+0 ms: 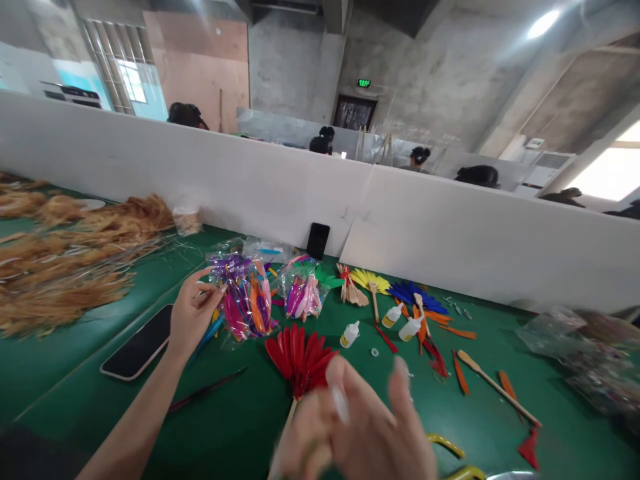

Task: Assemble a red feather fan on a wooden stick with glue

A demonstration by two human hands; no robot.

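My left hand (195, 307) pinches the edge of a clear plastic bag of feathers (245, 300) in purple, pink and orange. Low in the middle, my right hand (365, 420) is smeared by motion, its thumb apart and its other fingers curled; whether it holds anything cannot be made out. Just beyond it lies a red feather fan (300, 357), its pale wooden handle partly behind the hand. Beside the held bag is a smaller bag of pink and purple feathers (304, 297). One dark feather (210, 388) rests below my left hand.
Glue bottles (349, 334), a yellow fan (371, 281), a blue fan (417, 296) and a wooden stick (500, 389) lie on the green table. A phone (137, 343) and tan fibres (75, 247) are left. Yellow-handled scissors (465, 472) sit in front; a white partition (280, 180) stands behind.
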